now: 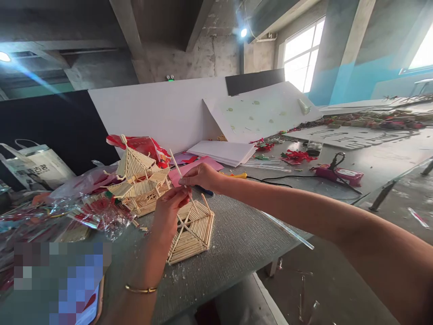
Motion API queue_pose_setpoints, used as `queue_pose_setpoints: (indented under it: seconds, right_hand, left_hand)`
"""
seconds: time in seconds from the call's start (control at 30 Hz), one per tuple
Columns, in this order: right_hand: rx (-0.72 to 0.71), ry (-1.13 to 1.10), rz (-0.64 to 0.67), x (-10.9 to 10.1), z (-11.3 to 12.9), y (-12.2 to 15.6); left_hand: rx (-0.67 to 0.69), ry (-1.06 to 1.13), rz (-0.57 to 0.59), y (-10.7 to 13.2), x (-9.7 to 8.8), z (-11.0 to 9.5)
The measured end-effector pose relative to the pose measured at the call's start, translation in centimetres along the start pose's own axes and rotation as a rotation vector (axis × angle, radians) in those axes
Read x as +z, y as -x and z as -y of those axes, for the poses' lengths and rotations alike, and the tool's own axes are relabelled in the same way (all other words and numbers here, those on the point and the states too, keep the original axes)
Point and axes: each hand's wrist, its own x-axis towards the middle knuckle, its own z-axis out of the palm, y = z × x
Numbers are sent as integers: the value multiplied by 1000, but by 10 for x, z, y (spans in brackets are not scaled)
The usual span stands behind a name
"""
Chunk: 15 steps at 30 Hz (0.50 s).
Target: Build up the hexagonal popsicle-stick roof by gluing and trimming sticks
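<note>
My right hand (199, 177) pinches a thin wooden stick (175, 161) that slants up to the left. Just below it, my left hand (174, 201) is closed at the lower part of the same stick, fingertips pressed together. Under both hands lies a hexagonal panel (196, 241) of pale sticks, laid in wedges around crossing spokes, with a short stick upright at its far corner. My left hand covers part of this panel. Behind the hands stands a small pagoda model (137, 178) of the same sticks, with a pointed roof.
Clear plastic wrappers (101, 216) heap up at the left, near a phone (94, 304) and a paper bag (37, 167). A yellow-handled tool (238, 175), a glue stick (291, 232) and a magenta box with a cord (340, 175) lie to the right. White boards (219, 151) lie behind.
</note>
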Motion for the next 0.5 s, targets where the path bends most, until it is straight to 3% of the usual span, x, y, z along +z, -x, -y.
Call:
queue_pose_setpoints:
  seconds: [0.2, 0.5]
  right_hand:
    - [0, -379, 55, 12, 8, -5]
    - [87, -404, 50, 28, 20, -3]
  left_hand:
    - [-52, 176, 41, 9, -8, -11]
    - [-153, 289, 16, 18, -20, -17]
